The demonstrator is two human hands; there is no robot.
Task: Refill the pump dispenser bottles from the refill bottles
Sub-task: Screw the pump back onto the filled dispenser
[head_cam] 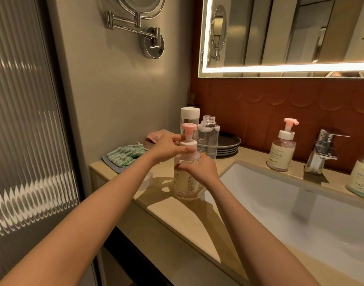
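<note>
Head view: gripping the pump collar of the near pump dispenser bottle (185,182) with the left hand (171,146), clasping its body with the right hand (198,169), upright on the table (177,215) beside the sink (280,203). Probably screwing the pump on or off; cannot tell which. Just behind, uncapped refill bottle (208,137); by the faucet, second dispenser (281,150), untouched.

My pump dispenser bottle (184,182) is clear, its pump head (189,129) pink. The cloth (123,155) is green-and-white zigzag, my counter (177,213) beige.
</note>
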